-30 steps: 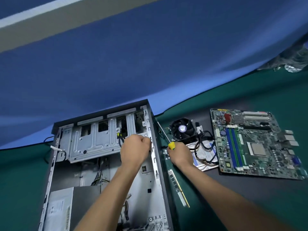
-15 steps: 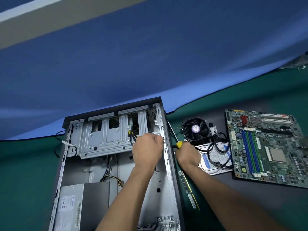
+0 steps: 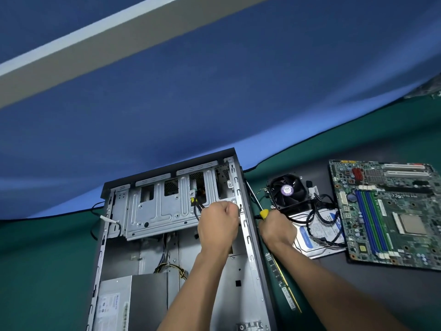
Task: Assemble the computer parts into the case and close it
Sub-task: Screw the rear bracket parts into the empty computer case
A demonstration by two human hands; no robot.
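Observation:
The open computer case (image 3: 248,235) lies flat on the table, with a metal drive cage (image 3: 162,211) at its far end and a power supply (image 3: 126,302) near me. My left hand (image 3: 218,225) is a closed fist inside the case, pressed against the cage's right end by the case's right rail; whatever is inside the fist is hidden. Just outside that rail, my right hand (image 3: 276,231) grips a yellow-handled screwdriver (image 3: 263,213) whose shaft points away from me along the case wall.
Right of the case sit a black cooler fan (image 3: 287,191), a hard drive (image 3: 315,237) under black cables, and a green motherboard (image 3: 391,211). A RAM stick (image 3: 281,283) lies beside the case wall under my right forearm. A blue cloth (image 3: 214,103) hangs behind the table.
The view has shifted, so the case and parts sit further right in the picture. Both hands keep their places against the case's right rail, the right one still holding the screwdriver.

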